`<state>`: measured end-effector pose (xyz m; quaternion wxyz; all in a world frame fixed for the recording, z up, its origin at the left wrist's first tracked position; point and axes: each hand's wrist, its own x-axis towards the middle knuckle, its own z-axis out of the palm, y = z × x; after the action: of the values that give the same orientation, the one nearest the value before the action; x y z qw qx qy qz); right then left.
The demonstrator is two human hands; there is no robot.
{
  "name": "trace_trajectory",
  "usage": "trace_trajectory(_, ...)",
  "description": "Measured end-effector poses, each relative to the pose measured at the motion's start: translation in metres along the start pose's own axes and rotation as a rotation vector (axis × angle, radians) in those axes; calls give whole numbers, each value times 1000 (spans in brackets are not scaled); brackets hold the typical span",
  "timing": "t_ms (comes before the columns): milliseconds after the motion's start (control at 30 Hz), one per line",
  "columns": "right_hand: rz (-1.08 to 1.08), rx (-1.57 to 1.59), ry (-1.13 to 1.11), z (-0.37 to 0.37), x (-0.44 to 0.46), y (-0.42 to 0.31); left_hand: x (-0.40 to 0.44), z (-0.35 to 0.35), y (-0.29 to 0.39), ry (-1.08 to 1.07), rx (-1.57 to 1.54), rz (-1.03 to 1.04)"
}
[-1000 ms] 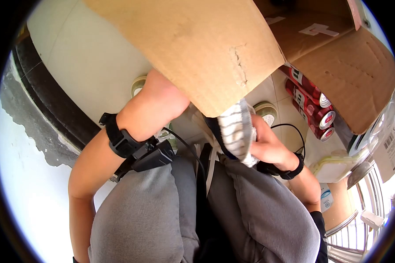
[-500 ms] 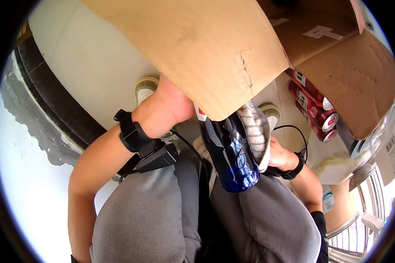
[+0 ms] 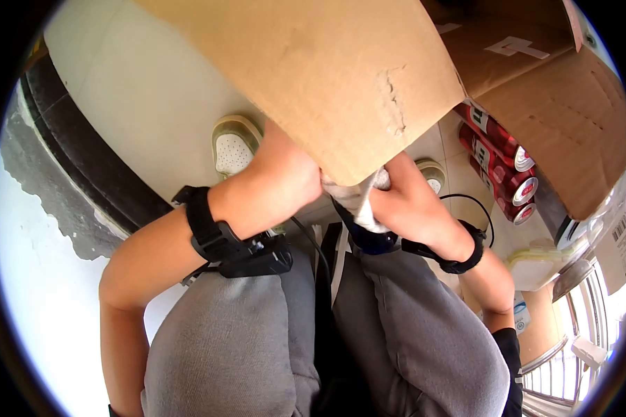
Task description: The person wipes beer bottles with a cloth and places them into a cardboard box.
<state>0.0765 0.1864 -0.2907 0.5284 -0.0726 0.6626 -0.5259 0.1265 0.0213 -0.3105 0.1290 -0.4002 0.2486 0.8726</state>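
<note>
In the last half second, your right hand (image 3: 405,198) has moved closer to your left hand (image 3: 295,179), the cloth (image 3: 358,200) bunched up and the blue bottle (image 3: 373,242) shifted toward the cardboard flap (image 3: 320,83).

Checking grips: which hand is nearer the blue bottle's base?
The right hand, on the cloth beside it; the left hand, partly behind cardboard, is farther.

Bottle (image 3: 374,242) below the right grip (image 3: 402,201): dark blue. Cloth (image 3: 358,199) at the grip: off-white. Cardboard flap (image 3: 313,76) above it: tan. Trousers (image 3: 219,333) below: plain grey.
</note>
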Motion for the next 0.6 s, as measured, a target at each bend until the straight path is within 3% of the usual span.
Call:
trace_trajectory(233,-37,-270,65,2,-3,-10,34,-24,11,-11,-146,-17)
trace_trajectory(600,54,-262,-96,-6,-32,-6,57,-46,36,-76,-238,8)
